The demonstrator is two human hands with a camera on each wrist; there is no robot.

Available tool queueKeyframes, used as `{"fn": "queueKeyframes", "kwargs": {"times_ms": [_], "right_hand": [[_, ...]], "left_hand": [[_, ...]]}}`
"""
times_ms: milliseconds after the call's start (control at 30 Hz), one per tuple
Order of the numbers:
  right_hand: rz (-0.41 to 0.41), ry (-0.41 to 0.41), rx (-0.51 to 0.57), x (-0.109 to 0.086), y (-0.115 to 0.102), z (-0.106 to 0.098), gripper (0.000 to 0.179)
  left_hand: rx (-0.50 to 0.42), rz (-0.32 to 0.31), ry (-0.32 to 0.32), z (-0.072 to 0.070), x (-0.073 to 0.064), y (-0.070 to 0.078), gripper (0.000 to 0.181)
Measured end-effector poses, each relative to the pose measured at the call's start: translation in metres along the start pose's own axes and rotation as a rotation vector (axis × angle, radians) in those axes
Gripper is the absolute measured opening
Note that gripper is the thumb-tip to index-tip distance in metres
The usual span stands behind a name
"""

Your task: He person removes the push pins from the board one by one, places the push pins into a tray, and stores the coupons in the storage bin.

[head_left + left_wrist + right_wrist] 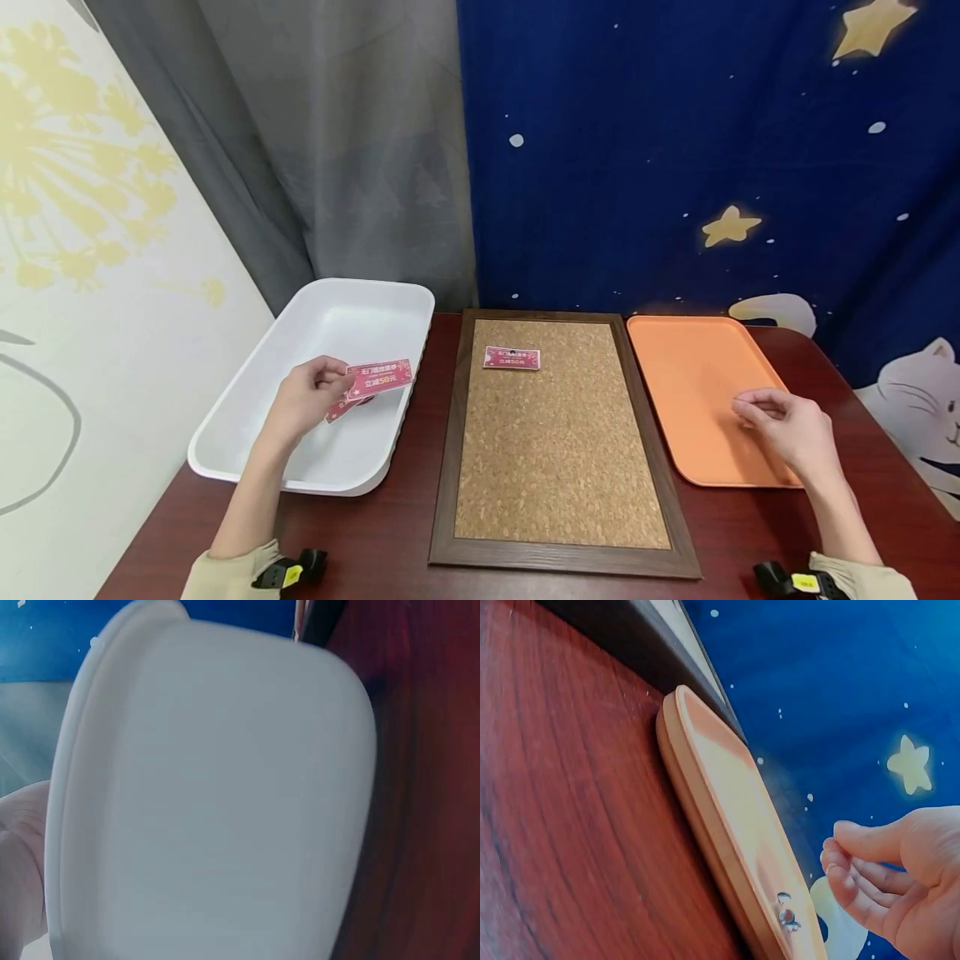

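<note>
My left hand pinches a pink printed coupon between thumb and fingers, above the white basin. Part of a second pink coupon shows below it; whether it is held or lies in the basin is unclear. Over the orange tray hovers my right hand, fingers loosely curled, thumb near the fingertips, with nothing visible between them. A few small shiny pieces lie on the tray in the right wrist view. The left wrist view shows mostly the basin's outer wall.
Between basin and tray lies a cork board in a dark wood frame. Another pink coupon is near its top left, with a dark spot at its upper edge. Beneath everything is a reddish-brown table; curtains hang behind.
</note>
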State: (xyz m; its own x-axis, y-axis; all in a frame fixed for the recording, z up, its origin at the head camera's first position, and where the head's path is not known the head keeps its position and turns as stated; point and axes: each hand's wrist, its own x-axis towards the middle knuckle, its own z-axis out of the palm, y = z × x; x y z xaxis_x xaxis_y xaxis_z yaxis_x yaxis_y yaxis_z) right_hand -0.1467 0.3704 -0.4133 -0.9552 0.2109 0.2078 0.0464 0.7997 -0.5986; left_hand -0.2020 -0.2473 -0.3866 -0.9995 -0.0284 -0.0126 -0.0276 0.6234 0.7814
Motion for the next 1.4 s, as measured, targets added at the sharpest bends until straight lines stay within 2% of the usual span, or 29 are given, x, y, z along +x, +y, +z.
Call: {"fn": "queueKeyframes", "kwargs": {"times_ms": [333,767,1200,1400], "right_hand": [[0.057,-0.068,-0.059,0.001,0.018,0.004,0.032],[0.063,-0.074,-0.107,0.001,0.027,0.01,0.031],[0.076,-0.078,-0.12,0.0,0.03,0.011,0.029],[0.081,-0.078,-0.121,0.0,0.031,0.012,0.029]], "left_hand": [[0.01,-0.017,0.019,-0.01,-0.002,-0.014,0.025],[0.039,-0.116,0.007,-0.011,0.004,-0.038,0.026],[0.049,-0.154,-0.031,-0.014,0.004,-0.043,0.027],[0.068,-0.193,-0.05,-0.015,0.004,-0.045,0.028]]}}
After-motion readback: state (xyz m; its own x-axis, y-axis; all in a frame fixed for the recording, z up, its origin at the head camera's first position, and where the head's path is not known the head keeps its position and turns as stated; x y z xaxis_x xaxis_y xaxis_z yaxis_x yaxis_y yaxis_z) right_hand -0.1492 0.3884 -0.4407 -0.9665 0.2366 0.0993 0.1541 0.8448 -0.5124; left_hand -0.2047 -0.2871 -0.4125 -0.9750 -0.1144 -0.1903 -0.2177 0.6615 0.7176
